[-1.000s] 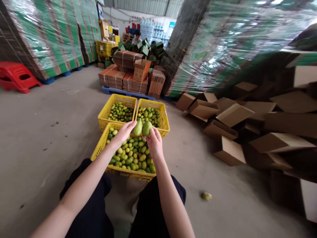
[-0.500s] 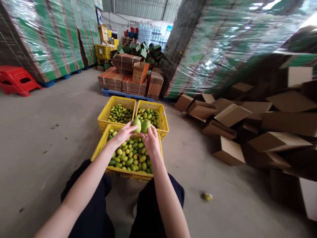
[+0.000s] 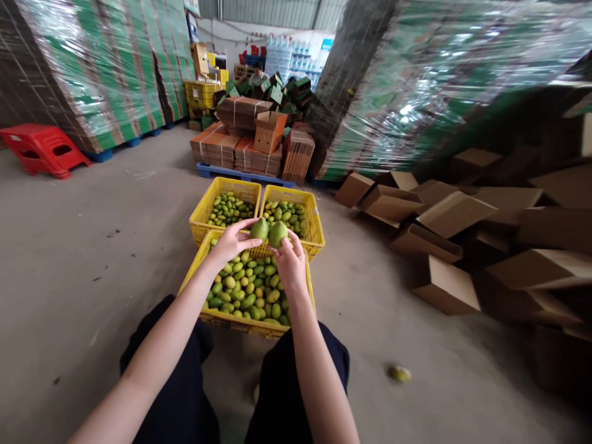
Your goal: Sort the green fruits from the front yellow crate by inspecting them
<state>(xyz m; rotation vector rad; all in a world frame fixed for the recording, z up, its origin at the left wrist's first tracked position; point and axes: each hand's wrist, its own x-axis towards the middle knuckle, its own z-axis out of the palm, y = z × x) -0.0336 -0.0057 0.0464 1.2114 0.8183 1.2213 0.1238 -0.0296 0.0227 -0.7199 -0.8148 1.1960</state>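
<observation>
My left hand (image 3: 237, 242) is closed around a green mango (image 3: 259, 229), thumb below and fingers above. Beside it, my right hand (image 3: 291, 261) grips another green mango (image 3: 278, 235) from the right. Both fruits are held up side by side over the far edge of the near yellow crate (image 3: 198, 254), which is filled with green and yellowish mangoes (image 3: 248, 300). Just beyond my hands stand two more yellow crates, a left one (image 3: 198, 215) and a right one (image 3: 316, 223), each with green mangoes inside.
A loose mango (image 3: 399, 373) lies on the floor to the right. Open cardboard boxes (image 3: 456, 216) are heaped at the right. Bundled flat cartons (image 3: 259, 161) sit on a blue pallet ahead, with a person (image 3: 258, 75) behind. A red stool (image 3: 44, 150) stands at the left.
The view has turned slightly left, so the scene sits further right. Both mangoes stay in my hands; the left one looks turned, and my left fingers have shifted on it.
</observation>
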